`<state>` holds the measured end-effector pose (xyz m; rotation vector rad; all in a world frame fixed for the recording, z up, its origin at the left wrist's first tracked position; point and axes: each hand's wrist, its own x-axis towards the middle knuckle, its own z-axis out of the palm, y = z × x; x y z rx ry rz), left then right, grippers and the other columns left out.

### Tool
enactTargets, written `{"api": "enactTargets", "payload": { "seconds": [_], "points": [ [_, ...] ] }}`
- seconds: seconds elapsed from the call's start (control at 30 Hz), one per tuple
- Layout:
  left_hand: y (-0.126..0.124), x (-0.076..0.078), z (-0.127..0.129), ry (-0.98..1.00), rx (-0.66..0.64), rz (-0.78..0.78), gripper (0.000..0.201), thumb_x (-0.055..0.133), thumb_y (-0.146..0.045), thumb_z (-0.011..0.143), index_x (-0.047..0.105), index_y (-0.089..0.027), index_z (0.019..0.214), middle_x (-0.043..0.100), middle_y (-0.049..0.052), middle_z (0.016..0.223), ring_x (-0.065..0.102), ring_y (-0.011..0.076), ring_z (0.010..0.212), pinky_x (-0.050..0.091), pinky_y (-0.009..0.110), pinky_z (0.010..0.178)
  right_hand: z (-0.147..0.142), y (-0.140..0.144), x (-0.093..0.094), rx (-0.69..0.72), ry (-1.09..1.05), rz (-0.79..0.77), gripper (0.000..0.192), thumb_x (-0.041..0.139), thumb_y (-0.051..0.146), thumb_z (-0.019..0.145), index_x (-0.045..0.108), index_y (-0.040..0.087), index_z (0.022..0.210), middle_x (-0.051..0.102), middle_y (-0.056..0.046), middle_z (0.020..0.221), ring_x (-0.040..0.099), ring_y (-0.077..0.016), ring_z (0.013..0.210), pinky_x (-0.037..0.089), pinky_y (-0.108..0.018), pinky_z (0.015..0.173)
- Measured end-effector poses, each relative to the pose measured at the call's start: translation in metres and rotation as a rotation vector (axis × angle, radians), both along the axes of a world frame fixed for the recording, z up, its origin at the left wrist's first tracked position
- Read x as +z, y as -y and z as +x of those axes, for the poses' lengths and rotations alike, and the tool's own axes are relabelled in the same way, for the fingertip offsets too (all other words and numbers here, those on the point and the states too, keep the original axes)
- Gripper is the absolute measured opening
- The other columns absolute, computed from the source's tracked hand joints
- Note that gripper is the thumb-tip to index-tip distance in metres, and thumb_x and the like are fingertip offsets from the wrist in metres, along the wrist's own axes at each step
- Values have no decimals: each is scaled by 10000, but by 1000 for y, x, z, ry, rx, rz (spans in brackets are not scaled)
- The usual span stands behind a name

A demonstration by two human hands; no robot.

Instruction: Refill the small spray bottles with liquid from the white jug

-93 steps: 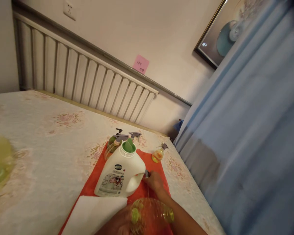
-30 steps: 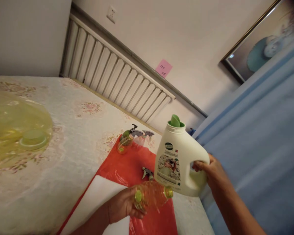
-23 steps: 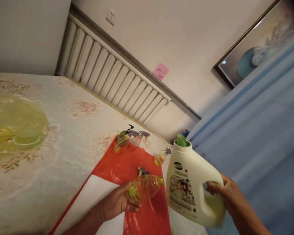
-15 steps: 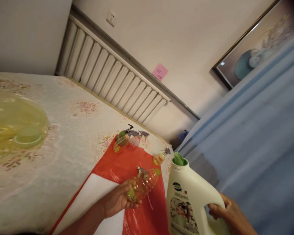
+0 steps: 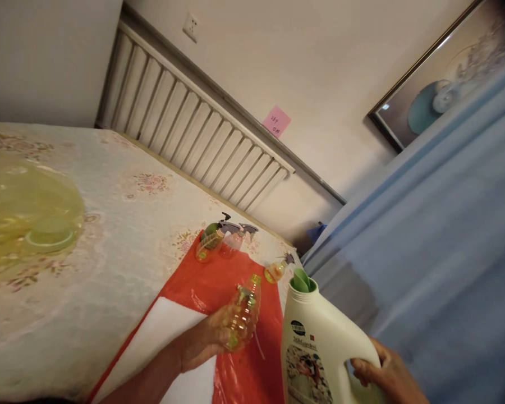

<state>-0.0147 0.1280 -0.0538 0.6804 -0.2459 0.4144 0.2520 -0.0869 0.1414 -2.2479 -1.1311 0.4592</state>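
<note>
My left hand (image 5: 208, 339) is wrapped round the lower part of a small clear plastic bottle (image 5: 247, 314) with a yellow-green neck. The bottle leans slightly right, above a red and white plastic sheet (image 5: 185, 280). My right hand (image 5: 389, 373) grips the handle of a large pale-green detergent jug (image 5: 315, 336). No cap covers the jug's mouth, where a green spout shows. Its mouth is to the right of the small bottle's neck, apart from it. The jug's base is out of view.
Several spray bottles (image 5: 233, 238) stand at the sheet's far end, and another spray bottle (image 5: 275, 270) is near the jug. At left sits a large yellow-green translucent container (image 5: 33, 196) on the floral tablecloth (image 5: 109, 269). A blue curtain (image 5: 446, 252) hangs at right; a radiator (image 5: 185, 112) is behind.
The small bottle has turned more upright, its neck swinging left. The jug has shifted slightly left, with my right hand still on its handle.
</note>
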Motion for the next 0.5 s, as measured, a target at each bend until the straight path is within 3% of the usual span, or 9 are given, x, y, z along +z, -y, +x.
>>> {"api": "enactTargets", "payload": {
  "seconds": [0.17,0.27,0.37,0.5],
  "points": [
    [5,-7,9,30,51,20,742,794,-199,700,465,-301,1357,548,75,1366,510,264,1249,347,445,1052,-4,0,-2,18,13,-34,402,729,546,545,669,180,699,550,13,544,448,-140,502,382,-251,496],
    [7,-11,13,19,66,42,771,816,-201,680,455,-310,1351,536,78,1361,506,271,1244,352,465,1036,-9,3,-1,29,-4,-51,388,712,558,557,658,193,678,555,12,555,458,-144,507,395,-250,502],
    [9,-10,13,20,32,56,910,844,-223,652,364,-346,1415,509,72,1371,502,262,1235,389,418,987,-12,7,-3,42,-13,-85,411,698,560,575,693,193,759,562,15,573,452,-135,497,393,-244,502],
    [15,-12,13,-30,38,92,776,790,-270,733,404,-310,1404,561,68,1291,538,251,1176,429,350,911,-13,13,-7,59,-36,-139,482,692,565,578,719,167,849,575,3,605,428,-117,473,372,-235,467]
  ]
}}
